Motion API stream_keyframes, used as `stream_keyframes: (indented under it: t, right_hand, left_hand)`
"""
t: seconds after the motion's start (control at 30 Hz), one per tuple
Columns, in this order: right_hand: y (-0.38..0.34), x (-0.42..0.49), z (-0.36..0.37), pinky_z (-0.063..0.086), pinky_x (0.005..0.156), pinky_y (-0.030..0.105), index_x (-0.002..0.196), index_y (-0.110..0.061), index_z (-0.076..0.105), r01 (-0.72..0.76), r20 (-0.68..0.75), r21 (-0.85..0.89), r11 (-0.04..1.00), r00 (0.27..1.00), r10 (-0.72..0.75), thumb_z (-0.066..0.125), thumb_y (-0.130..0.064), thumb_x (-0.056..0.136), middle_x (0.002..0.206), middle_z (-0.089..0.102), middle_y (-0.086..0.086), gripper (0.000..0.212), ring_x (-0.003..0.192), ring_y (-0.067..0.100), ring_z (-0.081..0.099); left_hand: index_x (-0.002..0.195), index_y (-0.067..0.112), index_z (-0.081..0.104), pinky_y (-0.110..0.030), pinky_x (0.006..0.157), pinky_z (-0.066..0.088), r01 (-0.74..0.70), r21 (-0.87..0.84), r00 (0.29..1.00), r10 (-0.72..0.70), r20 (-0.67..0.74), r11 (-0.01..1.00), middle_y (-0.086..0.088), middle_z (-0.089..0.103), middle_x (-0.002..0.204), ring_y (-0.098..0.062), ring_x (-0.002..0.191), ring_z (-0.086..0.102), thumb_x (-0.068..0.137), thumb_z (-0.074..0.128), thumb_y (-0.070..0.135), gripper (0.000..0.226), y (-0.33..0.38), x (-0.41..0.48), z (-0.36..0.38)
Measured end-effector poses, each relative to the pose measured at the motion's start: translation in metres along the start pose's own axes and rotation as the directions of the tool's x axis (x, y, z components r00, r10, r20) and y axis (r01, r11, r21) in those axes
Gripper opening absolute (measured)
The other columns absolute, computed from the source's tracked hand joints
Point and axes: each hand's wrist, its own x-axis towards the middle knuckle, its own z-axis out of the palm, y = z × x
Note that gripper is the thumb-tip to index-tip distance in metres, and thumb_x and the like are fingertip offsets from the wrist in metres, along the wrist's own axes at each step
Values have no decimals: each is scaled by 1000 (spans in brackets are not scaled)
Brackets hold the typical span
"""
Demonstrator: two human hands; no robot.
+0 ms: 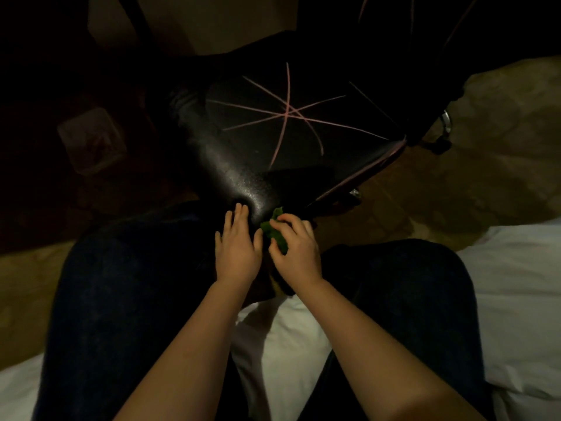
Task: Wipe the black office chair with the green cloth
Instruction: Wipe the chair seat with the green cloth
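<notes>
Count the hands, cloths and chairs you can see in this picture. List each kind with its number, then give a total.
2 hands: left hand, right hand
1 green cloth
1 black office chair
Total: 4

Very dim and soft, the view sinks to near black at its top corners, while weak light brightens the white bedding (516,284) and raises a faint sheen on the black office chair (239,174).
</notes>
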Motion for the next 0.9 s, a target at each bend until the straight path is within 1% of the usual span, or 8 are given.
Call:
stream_keyframes:
  t: [0.13,0.27,0.37,0.5,0.6,0.67,0.8,0.9]
  right_hand:
    - [3,-1,7,53,86,34,121,-13,67,59,-34,-84,995,998,-62,68,-10,83,126,62,1,39,100,23,56]
    - [13,4,5,53,73,33,115,-15,71,113,-92,-122,986,988,-125,69,-6,81,119,67,-7,36,83,21,53]
    - [24,10,0,50,71,30,114,-17,71,127,-100,-165,978,984,-145,67,-7,82,119,67,-10,34,81,20,50]
    - [45,24,-13,44,79,23,118,-19,70,-67,-149,-126,990,988,48,65,-5,83,121,66,-9,38,88,11,41]
    - [68,40,-28,38,87,16,118,-16,69,-269,-224,-65,961,942,249,64,-1,84,122,66,-2,37,94,6,36]
    - [77,45,-34,33,89,10,119,-13,69,-348,-242,-39,937,913,330,62,-1,86,123,65,1,36,97,5,36]
    - [72,44,-34,38,86,17,117,-9,69,-307,-276,-34,951,918,286,63,-1,87,119,67,4,32,97,19,48]
    - [64,45,-34,40,83,20,115,-9,70,-237,-324,-41,971,922,211,63,-2,87,117,68,3,30,94,21,49]
  left_hand:
    - [156,21,16,-50,120,10,-2,16,1000,2,-9,1000,5,11,164,-14,150,4,102,40,38,61,-3,1,-3]
    - [155,23,18,-51,120,9,-6,120,999,11,-39,993,7,15,163,-14,150,8,100,42,48,65,-8,2,-6]
    - [155,24,19,-52,119,8,-10,145,998,18,-52,989,8,17,162,-13,150,10,99,42,50,66,-10,3,-7]
    - [155,25,18,-51,120,6,3,101,999,1,-37,995,9,13,163,-12,150,6,99,43,47,65,-11,5,-8]
    - [155,25,17,-50,121,4,11,64,1000,-9,-29,998,9,10,163,-12,150,4,100,44,45,65,-12,7,-8]
    - [155,24,17,-49,121,4,16,25,1000,-16,-24,1000,10,10,163,-12,150,3,100,45,42,64,-12,8,-8]
    - [155,24,18,-48,121,4,33,-23,999,-34,-23,999,10,9,163,-12,150,2,100,48,38,64,-13,10,-9]
    - [154,23,18,-49,120,5,28,-35,999,-29,-24,999,9,10,163,-13,150,3,100,49,37,64,-13,11,-10]
